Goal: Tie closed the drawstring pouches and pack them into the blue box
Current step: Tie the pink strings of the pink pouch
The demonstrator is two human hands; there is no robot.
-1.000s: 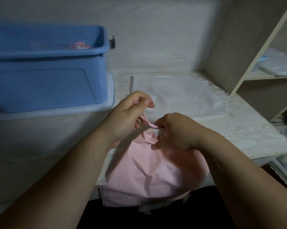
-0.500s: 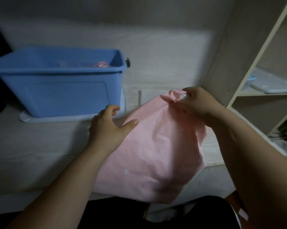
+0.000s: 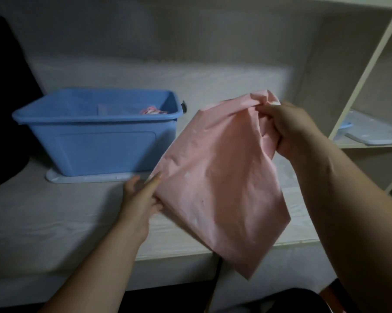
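The right hand (image 3: 289,132) is gripping the gathered neck of the pink pouch (image 3: 219,184), its fingers curling round the bunched fabric. It is holding the pouch up off the counter (image 3: 55,222), so the body is hanging slantwise toward 6 o'clock with its bottom corner dangling past the counter's front edge. The left hand (image 3: 140,199) is lying at the pouch's 8 o'clock edge, fingers nearly straight and touching the fabric rather than curling round it. The blue box (image 3: 95,143) is standing at 10 o'clock from the pouch, just beyond the left hand, and is sitting on a white lid (image 3: 82,178). Inside the box, by its right wall, a pink-and-white bundle (image 3: 153,110) is showing. At 3 o'clock a shelf (image 3: 353,145) is carrying a white slab (image 3: 378,134).
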